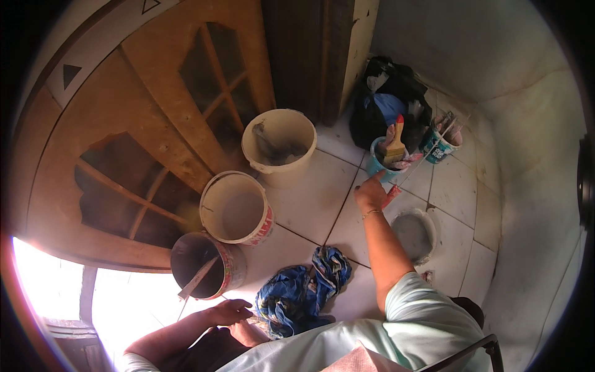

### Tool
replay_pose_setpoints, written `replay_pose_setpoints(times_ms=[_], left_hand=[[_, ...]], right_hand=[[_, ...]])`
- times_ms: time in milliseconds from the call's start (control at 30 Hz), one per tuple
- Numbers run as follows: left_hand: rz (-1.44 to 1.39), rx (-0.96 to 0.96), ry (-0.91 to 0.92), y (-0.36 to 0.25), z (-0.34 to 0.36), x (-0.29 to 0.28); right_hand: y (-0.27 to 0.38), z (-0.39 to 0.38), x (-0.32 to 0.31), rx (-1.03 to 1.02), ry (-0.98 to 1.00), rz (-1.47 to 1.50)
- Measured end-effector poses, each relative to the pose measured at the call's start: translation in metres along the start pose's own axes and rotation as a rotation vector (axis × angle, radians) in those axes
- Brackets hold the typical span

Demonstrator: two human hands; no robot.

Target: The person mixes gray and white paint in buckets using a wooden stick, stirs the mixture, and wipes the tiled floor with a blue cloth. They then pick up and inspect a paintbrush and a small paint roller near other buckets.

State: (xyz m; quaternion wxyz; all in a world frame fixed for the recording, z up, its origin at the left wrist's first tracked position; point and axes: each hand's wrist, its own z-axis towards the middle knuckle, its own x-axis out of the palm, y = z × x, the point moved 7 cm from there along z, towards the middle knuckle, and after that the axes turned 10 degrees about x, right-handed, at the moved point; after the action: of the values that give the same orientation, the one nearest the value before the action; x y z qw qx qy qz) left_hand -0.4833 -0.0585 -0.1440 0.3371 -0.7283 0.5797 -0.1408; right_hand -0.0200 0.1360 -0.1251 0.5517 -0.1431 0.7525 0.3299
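Note:
My right hand [370,193] reaches forward beside the rim of a teal bucket [376,165], index finger stretched toward it. The other fingers curl against a red-handled tool [393,196], whose thin rod slants up toward another teal bucket [437,152]. A wide paintbrush [395,147] with a red-tipped wooden handle stands bristles down in the nearer bucket, beside pink-stained pieces. My left hand [230,312] rests low near my leg, loosely bent and holding nothing that I can see. A crumpled blue patterned cloth [288,296] lies on the floor to its right.
Along the left stand a cream bucket [280,168] with a tool inside, a second pale bucket [263,234], and a dark-inside bucket [233,273] with a stick across it. A tub of grey liquid [432,230] stands beside my right forearm. Black bags [364,118] lie behind the teal buckets.

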Motion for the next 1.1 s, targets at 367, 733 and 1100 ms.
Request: replay_pose_setpoints(times_ms=[367,733,1100], left_hand=[[-0.143,-0.067,0.033,-0.003,-0.010,0.005],[-0.004,0.072,0.027,-0.002,0.000,0.001],[-0.102,0.022,0.019,0.011,0.001,0.001]], right_hand=[[-0.001,-0.065,0.032,-0.140,-0.174,0.288],[0.046,-0.072,0.066,-0.268,-0.095,0.437],[0.085,-0.078,0.025,-0.248,0.084,0.135]])
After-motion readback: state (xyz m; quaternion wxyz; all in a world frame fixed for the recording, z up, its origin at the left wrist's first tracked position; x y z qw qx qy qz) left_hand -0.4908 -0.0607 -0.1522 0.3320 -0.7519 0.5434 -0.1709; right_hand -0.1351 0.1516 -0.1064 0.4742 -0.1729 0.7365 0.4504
